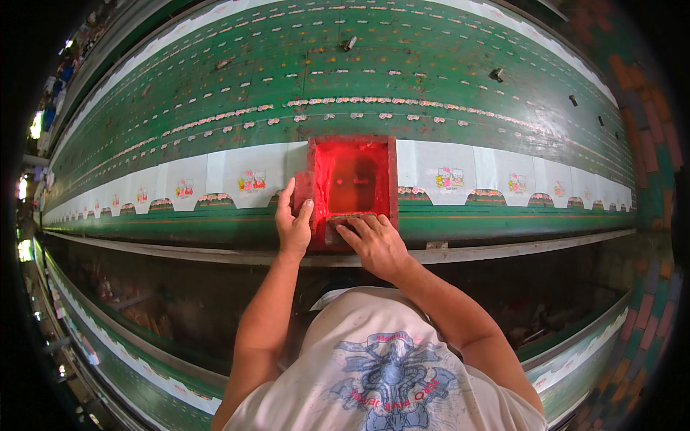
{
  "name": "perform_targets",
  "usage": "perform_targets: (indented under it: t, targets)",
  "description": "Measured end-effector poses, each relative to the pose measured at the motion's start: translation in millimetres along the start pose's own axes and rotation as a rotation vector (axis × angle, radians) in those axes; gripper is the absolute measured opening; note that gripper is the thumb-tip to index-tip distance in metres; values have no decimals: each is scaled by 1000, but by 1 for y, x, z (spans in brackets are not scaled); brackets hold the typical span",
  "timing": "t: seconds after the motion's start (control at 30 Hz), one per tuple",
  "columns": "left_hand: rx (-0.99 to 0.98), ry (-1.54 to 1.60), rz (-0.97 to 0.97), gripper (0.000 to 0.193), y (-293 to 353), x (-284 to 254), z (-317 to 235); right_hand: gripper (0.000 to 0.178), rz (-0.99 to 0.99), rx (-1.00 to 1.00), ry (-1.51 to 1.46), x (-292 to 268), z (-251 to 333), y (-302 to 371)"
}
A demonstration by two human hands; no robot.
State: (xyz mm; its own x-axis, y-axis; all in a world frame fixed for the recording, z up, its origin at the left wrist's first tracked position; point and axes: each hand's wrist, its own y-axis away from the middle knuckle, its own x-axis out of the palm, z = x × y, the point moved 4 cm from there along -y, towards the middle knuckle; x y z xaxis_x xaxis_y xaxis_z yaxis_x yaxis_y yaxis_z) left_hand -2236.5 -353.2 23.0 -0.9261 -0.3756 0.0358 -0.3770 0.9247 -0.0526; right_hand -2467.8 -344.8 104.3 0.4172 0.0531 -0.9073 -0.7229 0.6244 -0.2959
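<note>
A screen printing frame (392, 169) with red-stained wooden sides lies on a row of white cloth pieces (425, 161), on a long green table (237, 133). Wet red ink (328, 161) coats its inside walls, and a darker mesh window shows in the middle. My left hand (292, 226) is closed on the block at the frame's left side, thumb toward me. In my right hand (377, 243) is a dark, flat squeegee (333, 234), gripped at the frame's near end with the fingers bent over its top edge. The squeegee's lower edge is hidden.
Cartoon figures are printed on the cloth pieces (451, 178) left and right of the frame. Small clips or blocks (349, 44) lie farther back on the table. A pale rail (496, 249) runs along the near edge, with a dark gap below. Another table (165, 381) stands behind me.
</note>
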Motion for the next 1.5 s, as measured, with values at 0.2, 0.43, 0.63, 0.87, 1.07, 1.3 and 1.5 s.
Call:
perform_targets:
  t: [0.2,0.43,0.63,0.87,1.07,1.3,1.5]
  targets:
    - [-18,26,34,65,-2,-1,-2,60,135,74,-67,-5,9,8]
    - [-5,103,43,68,-4,-4,5,67,176,159,12,-7,31,8]
    - [24,69,76,68,-5,-10,15,72,125,219,-23,-3,39,13]
    - [128,-149,123,64,-2,-18,3,67,117,236,-4,-2,45,7]
    - [152,-226,30,75,2,-5,9,69,94,251,11,-2,45,12]
    - [65,-208,-19,93,5,7,-6,56,-89,370,-130,-20,28,42]
    - [74,-134,-70,94,6,18,-14,50,-248,681,-485,-24,-9,89]
